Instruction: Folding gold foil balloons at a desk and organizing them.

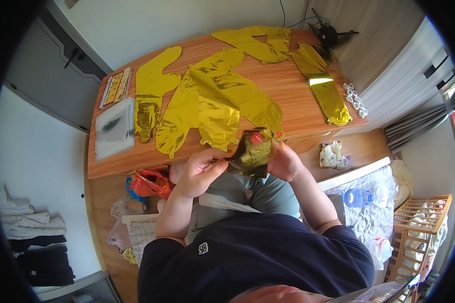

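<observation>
A folded, dark gold foil balloon [253, 156] with a red spot on it is held over my lap at the table's front edge. My left hand [202, 170] pinches its left side between thumb and fingers. On its right side, my right hand [287, 161] is closed with the thumb on top. Just beyond the hands, flat gold foil balloons lie on the table: a large overlapping one [215, 96] in the middle, a curved one [156, 73] at left, an angular one [263, 43] at the back and a long strip-shaped one [323, 91] at right.
On the wooden table [187, 151] are clear plastic bags [115, 126], printed packs [116, 88], small white rolls [356, 101] and a black router [328, 36]. Below stand a red bag [151, 183], a white plastic bag [333, 155], a water bottle [359, 198] and a wooden rack [414, 230].
</observation>
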Tool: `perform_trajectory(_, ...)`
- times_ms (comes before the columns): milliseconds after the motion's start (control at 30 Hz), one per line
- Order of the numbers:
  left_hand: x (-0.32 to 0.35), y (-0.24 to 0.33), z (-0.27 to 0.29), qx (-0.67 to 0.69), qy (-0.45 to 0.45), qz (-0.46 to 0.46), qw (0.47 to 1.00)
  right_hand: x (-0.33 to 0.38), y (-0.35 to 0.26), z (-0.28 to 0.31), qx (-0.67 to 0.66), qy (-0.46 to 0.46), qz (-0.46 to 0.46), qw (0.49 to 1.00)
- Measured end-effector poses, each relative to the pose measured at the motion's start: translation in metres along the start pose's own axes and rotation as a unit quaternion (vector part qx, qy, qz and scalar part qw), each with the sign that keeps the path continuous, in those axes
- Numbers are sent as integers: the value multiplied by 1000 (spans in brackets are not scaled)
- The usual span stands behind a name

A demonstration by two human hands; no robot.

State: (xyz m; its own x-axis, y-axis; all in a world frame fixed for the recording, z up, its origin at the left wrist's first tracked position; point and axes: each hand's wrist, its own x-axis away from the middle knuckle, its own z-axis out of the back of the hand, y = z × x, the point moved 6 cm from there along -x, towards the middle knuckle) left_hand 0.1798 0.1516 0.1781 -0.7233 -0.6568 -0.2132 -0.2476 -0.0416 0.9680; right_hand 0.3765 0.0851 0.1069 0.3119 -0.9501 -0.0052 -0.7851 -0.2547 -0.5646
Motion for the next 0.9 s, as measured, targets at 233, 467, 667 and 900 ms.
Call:
perform_trajectory(233,10,6,-6,-47,-47,37,997,-20,22,38,-32,-37,-88,995)
perform_trajectory(467,13,-7,3,-77,74,17,994,-16,-7,-4,76,-121,36,989)
perform_trajectory(667,14,-19,17,-91,117,49,988,20,-21,4,105,-21,219,970)
perform_trajectory(900,8,-17,11,-137,55,-12,989,-10,35,-5,-145,82,-40,985)
